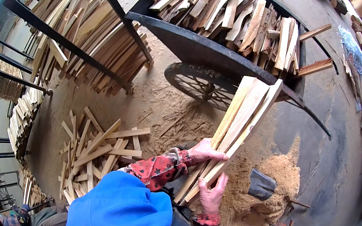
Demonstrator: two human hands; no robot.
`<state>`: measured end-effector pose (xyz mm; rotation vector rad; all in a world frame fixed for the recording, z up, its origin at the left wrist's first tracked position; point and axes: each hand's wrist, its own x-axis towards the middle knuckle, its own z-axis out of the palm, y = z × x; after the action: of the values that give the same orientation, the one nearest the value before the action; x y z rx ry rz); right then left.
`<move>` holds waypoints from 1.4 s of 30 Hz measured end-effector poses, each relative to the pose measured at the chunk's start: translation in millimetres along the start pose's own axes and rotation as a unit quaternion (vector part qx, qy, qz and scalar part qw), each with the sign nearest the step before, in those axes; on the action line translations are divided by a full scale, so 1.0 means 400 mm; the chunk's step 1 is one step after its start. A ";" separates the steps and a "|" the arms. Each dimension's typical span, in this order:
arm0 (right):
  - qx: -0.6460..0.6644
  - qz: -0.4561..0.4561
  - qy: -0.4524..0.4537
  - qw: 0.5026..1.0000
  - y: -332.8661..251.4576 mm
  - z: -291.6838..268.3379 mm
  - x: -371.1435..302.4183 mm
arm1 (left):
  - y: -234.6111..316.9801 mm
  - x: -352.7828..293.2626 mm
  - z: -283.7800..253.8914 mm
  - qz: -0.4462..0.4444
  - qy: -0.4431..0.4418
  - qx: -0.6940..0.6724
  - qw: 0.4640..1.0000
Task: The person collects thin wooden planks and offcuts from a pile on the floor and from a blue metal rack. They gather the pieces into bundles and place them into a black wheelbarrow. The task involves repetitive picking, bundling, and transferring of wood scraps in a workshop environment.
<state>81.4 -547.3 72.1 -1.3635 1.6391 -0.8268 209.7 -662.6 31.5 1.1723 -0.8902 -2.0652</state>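
Note:
A bundle of long pale wooden strips (249, 106) slants up and away in front of me, its far ends close to a loaded cart. My left hand (205, 153) is closed round the bundle near its middle, thumb laid across the top. Lower down, my right hand (213, 193) grips the same strips from the right side, with its fingers partly hidden. Patterned red sleeves (155, 170) cover my forearms, and blue cloth (128, 208) shows at the lower edge.
The black cart (210, 46) with a spoked wheel (209, 86) carries rough wood slats. Loose sticks (97, 147) are heaped at left. Metal racks (73, 44) hold more boards. A dark shovel blade (263, 185) lies on sawdust (288, 170) at right. Another person (17, 218) is at lower left.

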 end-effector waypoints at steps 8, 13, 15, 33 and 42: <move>0.044 0.028 -0.013 0.999 0.023 -0.032 -0.070 | -0.042 -0.036 0.043 -0.006 -0.014 0.026 1.000; 0.021 0.006 -0.010 1.000 -0.035 0.000 0.015 | 0.064 -0.016 -0.002 0.051 0.000 0.011 0.999; 0.017 -0.004 -0.022 1.000 -0.052 0.032 0.067 | 0.108 0.004 -0.058 0.055 0.005 0.009 0.998; 0.129 -0.188 -0.170 0.959 -0.617 0.622 1.027 | 0.942 0.262 -0.922 0.216 0.144 0.106 0.960; 0.068 -0.196 -0.155 0.966 -0.620 0.741 1.245 | 1.103 0.499 -1.345 0.107 0.346 0.470 0.805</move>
<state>421.9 -1077.7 68.2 -1.6495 1.0686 -0.8784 673.9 -1216.6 72.7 2.0030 -1.5902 -0.7805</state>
